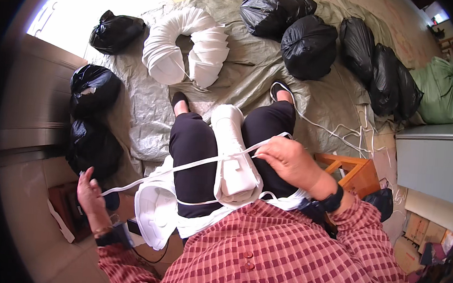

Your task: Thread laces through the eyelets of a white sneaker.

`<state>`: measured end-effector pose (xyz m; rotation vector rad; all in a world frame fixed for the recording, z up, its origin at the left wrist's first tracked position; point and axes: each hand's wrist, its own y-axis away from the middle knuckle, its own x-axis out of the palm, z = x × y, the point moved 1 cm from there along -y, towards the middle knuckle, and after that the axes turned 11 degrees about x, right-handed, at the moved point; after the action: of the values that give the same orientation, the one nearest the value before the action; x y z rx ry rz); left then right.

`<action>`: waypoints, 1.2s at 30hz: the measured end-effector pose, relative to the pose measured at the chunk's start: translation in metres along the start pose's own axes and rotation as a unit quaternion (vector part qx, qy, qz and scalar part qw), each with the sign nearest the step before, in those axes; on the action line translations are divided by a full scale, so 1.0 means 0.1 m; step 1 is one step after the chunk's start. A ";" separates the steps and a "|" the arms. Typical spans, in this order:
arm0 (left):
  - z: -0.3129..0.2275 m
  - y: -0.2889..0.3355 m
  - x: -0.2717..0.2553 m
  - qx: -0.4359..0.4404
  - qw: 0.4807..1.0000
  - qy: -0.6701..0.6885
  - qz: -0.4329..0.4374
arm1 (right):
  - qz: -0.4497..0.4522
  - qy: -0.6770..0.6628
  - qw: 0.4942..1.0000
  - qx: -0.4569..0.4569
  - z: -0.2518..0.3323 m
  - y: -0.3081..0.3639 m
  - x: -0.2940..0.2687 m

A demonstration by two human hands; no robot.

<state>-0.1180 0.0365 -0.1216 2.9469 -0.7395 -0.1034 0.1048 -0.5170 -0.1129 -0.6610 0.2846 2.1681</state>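
A flat white strap [183,166] stretches slantwise across my lap, over a long bundle of white, layered pieces [237,179]. My right hand [288,159] pinches the strap just right of the bundle, and a short end shows beyond the fingers. Out to the left, my left hand [92,203] has its fingers closed around the strap's other end. The bundle lies lengthwise between my thighs, its near end against my shirt. Left of it on my lap rests a white, bowl-shaped stack [154,210]. Another stretch of white cord passes under the bundle's near end.
On the greenish ground sheet [252,75] lies a curved stack of white pieces [173,38]. Several black bags surround it, one black bag [309,47] beyond my right foot. A green sack [437,90] and loose white cords [363,135] are at right, near a wooden stool [348,171].
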 end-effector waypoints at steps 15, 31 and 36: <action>-0.05 2.35 2.48 0.370 0.760 -0.389 0.366 | 0.036 0.232 0.965 -0.121 0.16 -0.30 0.10; -0.27 1.85 2.88 0.476 0.510 -0.407 0.590 | -0.008 0.162 0.981 0.106 0.53 -0.12 0.29; 0.05 2.12 2.57 0.530 0.440 -0.527 0.497 | -0.038 0.167 0.978 0.117 0.53 0.03 0.38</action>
<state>0.0084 -0.2716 -0.1129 1.7460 -3.5167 -2.0607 0.0640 -0.4717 -0.0892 -0.8832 0.6689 1.9063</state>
